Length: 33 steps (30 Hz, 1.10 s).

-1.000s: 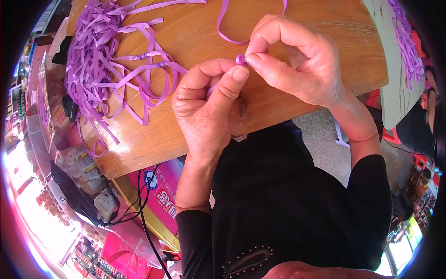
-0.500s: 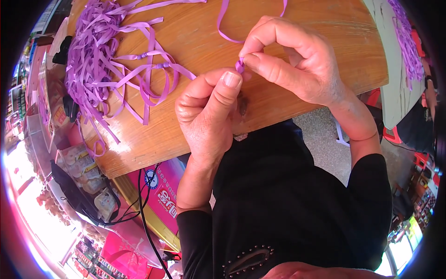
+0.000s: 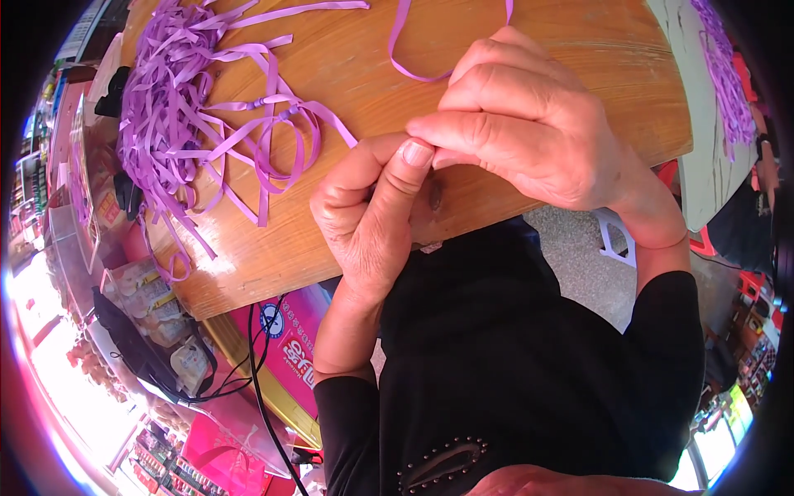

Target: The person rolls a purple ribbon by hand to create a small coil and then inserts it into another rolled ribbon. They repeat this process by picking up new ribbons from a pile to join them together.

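Note:
My left hand (image 3: 364, 211) is closed in a pinch, thumb against the bent index finger, over the near part of the wooden table. My right hand (image 3: 525, 124) is closed too, and its fingertips meet the left thumb tip. Between them they grip a purple ribbon (image 3: 403, 58); the gripped part is hidden behind the fingers. A loop of that ribbon hangs past the right hand toward the far edge of the view. Left of my hands lies a tangled heap of purple ribbons (image 3: 161, 107), with several strands trailing toward my left hand.
The wooden table (image 3: 273, 269) ends just in front of my body. A pale marbled table (image 3: 695, 107) on the right carries more purple ribbons (image 3: 724, 74). Below the left edge are a pink box (image 3: 285, 355) and black cables (image 3: 252, 355). A white stool (image 3: 614, 238) stands under the right arm.
My right hand has turned over and come down against the left fingertips. The small purple knot that showed between the hands is now covered. My left hand has hardly moved.

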Tool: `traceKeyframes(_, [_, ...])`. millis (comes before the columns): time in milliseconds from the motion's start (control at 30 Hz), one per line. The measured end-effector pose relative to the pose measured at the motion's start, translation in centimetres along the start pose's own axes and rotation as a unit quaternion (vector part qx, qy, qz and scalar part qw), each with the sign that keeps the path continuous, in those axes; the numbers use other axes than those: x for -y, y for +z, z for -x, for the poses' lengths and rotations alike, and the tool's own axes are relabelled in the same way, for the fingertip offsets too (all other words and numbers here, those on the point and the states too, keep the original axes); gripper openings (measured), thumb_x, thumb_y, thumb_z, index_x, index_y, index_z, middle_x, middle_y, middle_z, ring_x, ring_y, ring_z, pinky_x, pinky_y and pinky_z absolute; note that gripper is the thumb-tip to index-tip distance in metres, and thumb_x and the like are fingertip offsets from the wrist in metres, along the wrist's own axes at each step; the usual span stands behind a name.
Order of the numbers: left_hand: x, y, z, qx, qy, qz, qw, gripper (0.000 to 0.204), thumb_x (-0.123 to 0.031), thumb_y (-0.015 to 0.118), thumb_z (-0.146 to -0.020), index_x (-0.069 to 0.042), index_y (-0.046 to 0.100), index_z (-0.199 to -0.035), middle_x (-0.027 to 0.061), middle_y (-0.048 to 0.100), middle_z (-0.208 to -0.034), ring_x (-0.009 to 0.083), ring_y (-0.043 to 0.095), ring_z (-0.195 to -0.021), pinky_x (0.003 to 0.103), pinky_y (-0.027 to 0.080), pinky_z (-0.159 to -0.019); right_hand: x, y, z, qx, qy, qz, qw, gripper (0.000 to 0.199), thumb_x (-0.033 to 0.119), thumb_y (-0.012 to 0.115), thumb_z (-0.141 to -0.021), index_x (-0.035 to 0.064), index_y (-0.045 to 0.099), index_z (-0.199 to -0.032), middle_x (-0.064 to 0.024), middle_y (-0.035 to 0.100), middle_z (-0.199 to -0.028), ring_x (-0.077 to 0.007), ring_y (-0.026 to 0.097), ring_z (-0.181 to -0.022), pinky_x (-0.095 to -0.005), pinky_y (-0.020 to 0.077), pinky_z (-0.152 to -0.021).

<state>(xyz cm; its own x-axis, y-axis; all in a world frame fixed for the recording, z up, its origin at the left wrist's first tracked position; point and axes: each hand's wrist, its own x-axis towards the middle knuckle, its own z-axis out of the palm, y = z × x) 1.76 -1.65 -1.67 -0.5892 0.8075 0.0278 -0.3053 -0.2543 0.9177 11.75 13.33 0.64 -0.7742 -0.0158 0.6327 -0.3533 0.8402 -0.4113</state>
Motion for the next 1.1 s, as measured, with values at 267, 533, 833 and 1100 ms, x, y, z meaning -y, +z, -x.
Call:
traceKeyframes(267, [-0.4,0.0,0.1,-0.007,0.050,-0.070,0.996,0.009,-0.003,0.060,-0.087,0.005,0.062,-0.084,0.0050,0.058,-0.066,0.0091,0.052,-0.056,0.022,0.044,-0.053,0.0,-1.0,-0.5,0.000,-0.021,0.032,0.999,0.023,0.003,0.075,-0.062,-0.0018,0.062,-0.081,-0.0078,0.054,-0.073,-0.0236,0.052,-0.067,-0.0341,0.0399,-0.061])
traceKeyframes(533, [-0.5,-0.3,0.3,-0.007,0.044,-0.091,0.995,0.008,-0.003,0.062,-0.086,0.005,0.063,-0.083,0.0033,0.059,-0.068,0.0077,0.051,-0.057,0.021,0.043,-0.053,-0.6,-0.9,0.5,-0.012,-0.041,0.028,0.999,0.022,0.000,0.074,-0.063,-0.0024,0.062,-0.081,-0.0079,0.053,-0.071,-0.0231,0.051,-0.064,-0.0361,0.0397,-0.061])
traceKeyframes(833, [-0.8,-2.1,-0.2,0.102,0.102,-0.377,0.915,0.024,-0.004,0.072,-0.074,-0.001,0.061,-0.095,0.0060,0.050,-0.066,0.0162,0.051,-0.058,0.026,0.040,-0.053,-3.1,-5.6,4.6,-0.128,0.228,-0.059,0.963,0.013,-0.007,0.052,-0.085,-0.0075,0.059,-0.096,-0.0112,0.058,-0.091,-0.0169,0.054,-0.084,-0.0258,0.0436,-0.073])
traceKeyframes(1100, [-2.8,-5.1,-1.3,0.007,0.108,-0.397,0.911,0.016,-0.001,0.069,-0.076,-0.001,0.064,-0.091,0.0038,0.056,-0.072,0.0117,0.053,-0.063,0.025,0.041,-0.057,-8.4,-13.3,9.0,-0.344,0.190,-0.195,0.899,0.022,0.002,0.046,-0.092,-0.0078,0.058,-0.108,-0.0159,0.060,-0.109,-0.0250,0.055,-0.103,-0.0399,0.0347,-0.100])
